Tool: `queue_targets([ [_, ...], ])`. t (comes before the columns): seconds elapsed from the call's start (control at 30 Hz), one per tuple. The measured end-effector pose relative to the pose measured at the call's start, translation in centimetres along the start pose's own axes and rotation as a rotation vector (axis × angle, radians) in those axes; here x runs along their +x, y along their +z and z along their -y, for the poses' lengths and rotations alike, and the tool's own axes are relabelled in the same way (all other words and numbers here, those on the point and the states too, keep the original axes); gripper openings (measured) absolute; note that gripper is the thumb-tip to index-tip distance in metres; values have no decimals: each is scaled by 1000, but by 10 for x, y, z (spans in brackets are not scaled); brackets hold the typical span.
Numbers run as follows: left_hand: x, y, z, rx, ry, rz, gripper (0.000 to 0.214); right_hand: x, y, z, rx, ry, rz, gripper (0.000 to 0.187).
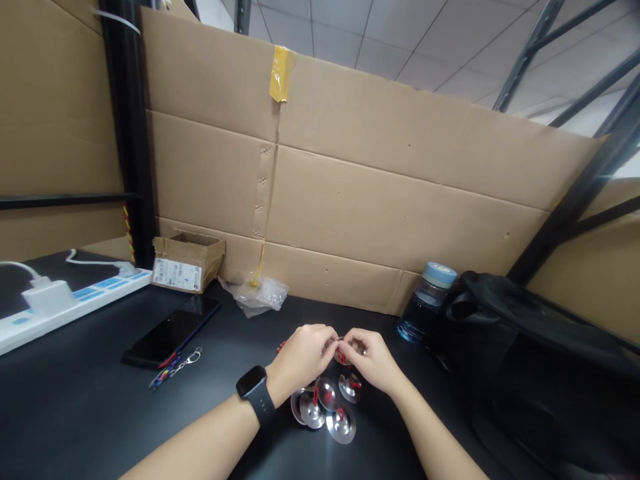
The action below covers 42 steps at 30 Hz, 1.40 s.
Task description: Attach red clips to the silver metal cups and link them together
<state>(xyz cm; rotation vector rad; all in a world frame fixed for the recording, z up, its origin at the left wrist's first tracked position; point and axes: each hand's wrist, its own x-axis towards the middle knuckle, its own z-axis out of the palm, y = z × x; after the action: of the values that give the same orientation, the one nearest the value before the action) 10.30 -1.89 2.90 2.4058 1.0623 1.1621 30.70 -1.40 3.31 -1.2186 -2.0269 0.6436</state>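
My left hand (306,352), with a dark watch (253,382) on its wrist, is closed in a pinch. Its fingertips almost meet those of my right hand (369,359), which is pinched too. Between them is a small metal cymbal (343,358) with a red strap; the fingers partly cover it, so the exact grip is hidden. Just below lie several shiny domed cymbals with red straps: one on the right (350,388), one at the front (341,427), and a cluster with a cymbal (313,412) overlapping others. A bit of red shows behind my left hand.
On the black table (90,420) lie a phone (175,330), a keychain (175,367) and a white power strip (95,293). A small cardboard box (187,263) and a clear plastic bag (260,293) sit by the cardboard wall. At right stand a bottle (425,303) and a black bag (525,380).
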Motion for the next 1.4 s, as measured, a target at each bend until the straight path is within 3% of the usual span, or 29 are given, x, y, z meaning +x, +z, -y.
queue_targets([
  [0.33, 1, 2, -3, -195, -71, -103, 16, 1, 0, 6, -4, -20, -35, 24],
  [0.67, 2, 6, 0, -238, -70, -89, 15, -2, 0, 9, 1, -47, -21, 24],
  [0.87, 0, 0, -3, -179, -28, -21, 15, -1, 0, 6, 2, -65, -12, 25],
  [1.07, -4, 1, 1, -131, 103, 66, 69, -1, 1, 3, 31, -86, 8, 30],
  [1.27, -1, -2, -1, -125, 73, 107, 23, -1, 4, 2, 53, -82, 15, 29],
  [1.4, 1, -6, 1, -60, 27, 136, 23, -1, 5, 3, -16, -127, 21, 31],
])
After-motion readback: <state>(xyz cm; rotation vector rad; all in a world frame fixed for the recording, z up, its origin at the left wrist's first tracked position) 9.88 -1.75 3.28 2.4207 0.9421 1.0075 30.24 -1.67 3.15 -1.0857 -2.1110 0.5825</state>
